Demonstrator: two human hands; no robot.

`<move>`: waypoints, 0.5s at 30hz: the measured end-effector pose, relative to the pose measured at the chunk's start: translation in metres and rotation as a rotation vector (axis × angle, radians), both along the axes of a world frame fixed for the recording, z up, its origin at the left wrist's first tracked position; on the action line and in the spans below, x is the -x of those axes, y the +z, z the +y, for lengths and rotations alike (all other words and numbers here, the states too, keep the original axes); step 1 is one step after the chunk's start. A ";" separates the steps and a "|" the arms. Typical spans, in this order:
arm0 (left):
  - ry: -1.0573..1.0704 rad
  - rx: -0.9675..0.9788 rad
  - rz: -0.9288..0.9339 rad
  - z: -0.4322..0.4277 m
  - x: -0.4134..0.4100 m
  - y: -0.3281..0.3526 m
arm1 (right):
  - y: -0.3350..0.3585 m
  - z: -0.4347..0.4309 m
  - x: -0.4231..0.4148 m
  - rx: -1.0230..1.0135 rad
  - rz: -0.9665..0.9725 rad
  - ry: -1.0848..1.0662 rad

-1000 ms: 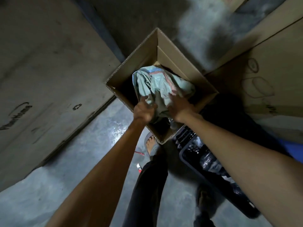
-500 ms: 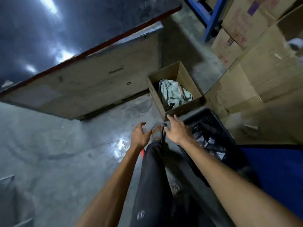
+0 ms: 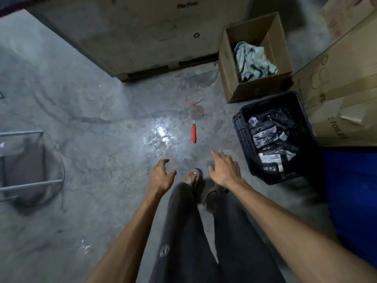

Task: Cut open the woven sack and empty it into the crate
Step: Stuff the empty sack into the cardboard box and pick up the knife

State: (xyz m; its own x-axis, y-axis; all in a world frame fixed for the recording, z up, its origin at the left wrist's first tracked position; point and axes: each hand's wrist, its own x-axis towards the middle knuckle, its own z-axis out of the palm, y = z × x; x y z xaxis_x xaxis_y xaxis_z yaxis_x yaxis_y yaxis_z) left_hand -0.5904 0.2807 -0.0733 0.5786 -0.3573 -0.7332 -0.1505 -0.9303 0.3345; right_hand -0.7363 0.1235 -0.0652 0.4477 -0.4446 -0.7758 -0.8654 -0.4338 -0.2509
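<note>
Crate holds dark packets (labels unreadable).

Dim scene; bright glare patch on concrete floor; deep shadow at right; motion blur throughout; wide-angle bending at edges.

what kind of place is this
Most likely a warehouse or stockroom: bare concrete floor, big printed cardboard cartons stacked along the walls, and a black plastic crate filled with bagged goods.
</note>
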 end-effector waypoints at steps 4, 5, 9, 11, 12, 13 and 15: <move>-0.038 -0.054 -0.002 0.023 -0.021 -0.065 | -0.061 0.012 -0.007 0.007 0.042 0.060; -0.066 -0.074 0.008 0.026 -0.030 -0.090 | -0.085 0.013 -0.013 0.009 0.048 0.066; -0.170 -0.131 0.014 0.032 -0.071 -0.239 | -0.225 0.005 -0.052 0.050 0.064 -0.022; -0.237 -0.136 -0.014 0.029 -0.092 -0.329 | -0.313 -0.002 -0.076 0.083 0.066 -0.092; -0.280 -0.140 -0.033 0.025 -0.103 -0.377 | -0.359 -0.006 -0.090 0.094 0.057 -0.122; -0.322 -0.150 -0.050 0.021 -0.114 -0.428 | -0.410 -0.010 -0.107 0.097 0.047 -0.163; -0.358 -0.156 -0.107 0.010 -0.131 -0.497 | -0.473 -0.018 -0.133 0.099 0.027 -0.255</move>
State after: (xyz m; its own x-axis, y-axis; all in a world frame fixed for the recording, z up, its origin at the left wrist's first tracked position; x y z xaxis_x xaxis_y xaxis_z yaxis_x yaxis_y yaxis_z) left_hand -0.4593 0.2910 -0.5706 0.5140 -0.4392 -0.7369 -0.5009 -0.8510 0.1578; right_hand -0.6033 0.1058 -0.5381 0.2915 -0.6149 -0.7327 -0.9556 -0.2222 -0.1937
